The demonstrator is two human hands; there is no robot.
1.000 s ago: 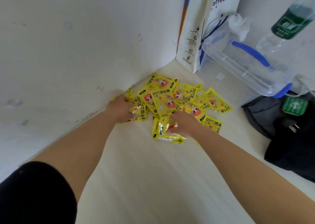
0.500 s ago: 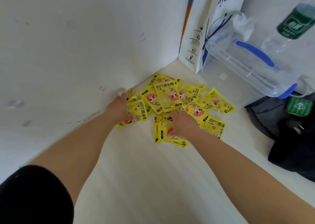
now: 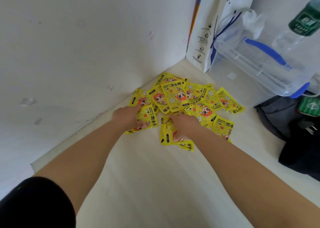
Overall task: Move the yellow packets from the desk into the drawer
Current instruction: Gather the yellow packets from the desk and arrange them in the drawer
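About a dozen yellow packets [image 3: 174, 96] lie heaped near the far left corner of the surface [image 3: 147, 184]; overlap hides the exact count. Two hands work the heap's near edge: the left hand [image 3: 128, 115] grips a packet, and the right hand [image 3: 183, 125] clutches crumpled ones. Behind stand one paper bag [image 3: 204, 42], one clear box [image 3: 256, 66] and one bottle [image 3: 301, 24].

Two bare forearms; a black short sleeve [image 3: 34, 203] on the left arm.

Looks like someone's home or dorm corner: coffee-shop paper bag [image 3: 206, 37], clear storage box [image 3: 256, 68], water bottle [image 3: 299, 24], backpack [image 3: 284, 116] upper right.
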